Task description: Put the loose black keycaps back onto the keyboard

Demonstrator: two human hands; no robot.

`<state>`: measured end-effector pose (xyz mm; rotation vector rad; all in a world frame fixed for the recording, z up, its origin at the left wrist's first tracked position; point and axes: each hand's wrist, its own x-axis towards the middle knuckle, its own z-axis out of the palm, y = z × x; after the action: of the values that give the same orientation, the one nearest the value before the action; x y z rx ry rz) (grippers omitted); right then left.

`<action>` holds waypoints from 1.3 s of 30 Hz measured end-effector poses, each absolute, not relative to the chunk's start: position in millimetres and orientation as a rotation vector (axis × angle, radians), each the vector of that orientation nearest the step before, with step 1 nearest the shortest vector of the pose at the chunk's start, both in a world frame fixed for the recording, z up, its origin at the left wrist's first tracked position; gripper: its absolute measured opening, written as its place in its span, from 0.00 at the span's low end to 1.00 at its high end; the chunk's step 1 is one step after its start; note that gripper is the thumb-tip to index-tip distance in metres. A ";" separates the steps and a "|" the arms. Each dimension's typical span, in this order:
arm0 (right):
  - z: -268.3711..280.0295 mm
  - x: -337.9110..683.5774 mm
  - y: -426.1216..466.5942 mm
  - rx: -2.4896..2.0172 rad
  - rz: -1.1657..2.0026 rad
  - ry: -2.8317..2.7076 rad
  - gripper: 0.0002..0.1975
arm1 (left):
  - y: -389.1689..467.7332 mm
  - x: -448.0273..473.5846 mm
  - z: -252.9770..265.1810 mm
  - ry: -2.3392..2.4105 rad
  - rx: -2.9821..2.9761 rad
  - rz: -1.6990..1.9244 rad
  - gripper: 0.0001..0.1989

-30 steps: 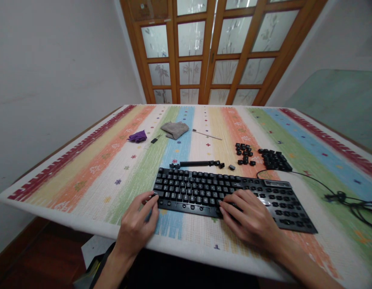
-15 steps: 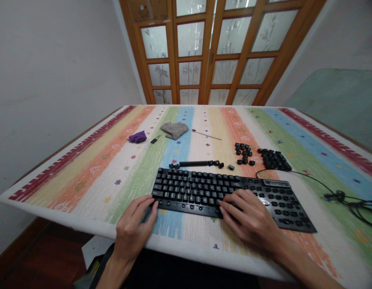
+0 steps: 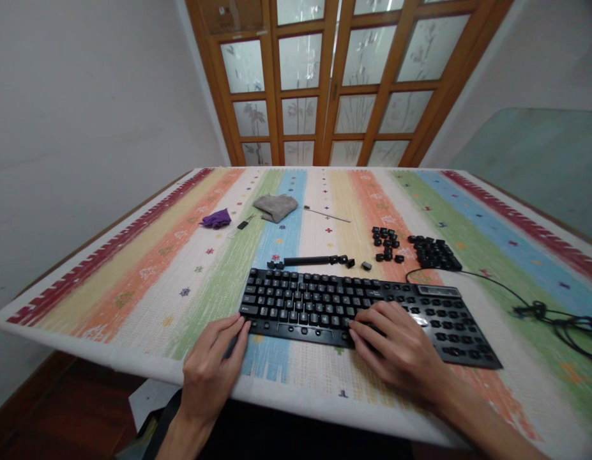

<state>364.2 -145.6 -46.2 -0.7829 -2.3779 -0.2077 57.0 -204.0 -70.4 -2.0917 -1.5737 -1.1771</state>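
Observation:
A black keyboard (image 3: 300,306) lies near the table's front edge. Keycaps fill its main letter block, while the bottom row and the right-hand section show bare key mounts. My left hand (image 3: 212,358) grips the keyboard's left front corner between thumb and fingers. At the right end of the letter block, the bunched fingertips of my right hand (image 3: 396,345) touch the keys; whatever they pinch is hidden. Just behind the keyboard lie a long space bar (image 3: 306,261), a few small keycaps beside it and a single keycap (image 3: 366,266).
Loose keycaps (image 3: 386,237) and a denser cluster of keycaps (image 3: 437,253) sit at back right. The keyboard's cable (image 3: 535,311) coils at far right. Farther back are a purple cloth (image 3: 216,219), a grey cloth (image 3: 275,207), a small black tool (image 3: 243,225) and a thin brush (image 3: 327,213).
The view has shifted very slightly. Both hands keep their places on the keyboard, and no object has visibly moved.

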 end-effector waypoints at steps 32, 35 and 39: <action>-7.2 221.3 1.1 -0.871 0.227 -2.882 0.04 | -212.4 54.6 -79.7 -1.678 -2.031 -1.296 0.12; -7.5 219.3 2.7 -0.899 0.211 -2.903 0.04 | -212.3 54.2 -80.7 -1.683 -2.025 -1.299 0.12; -7.3 217.1 1.7 -0.916 0.175 -2.919 0.05 | -210.9 54.1 -80.6 -1.679 -2.037 -1.294 0.11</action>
<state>217.1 1.7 -7.3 -0.9156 -2.9194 0.1746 54.1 -210.9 -80.6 -2.0368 -1.6789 -1.2942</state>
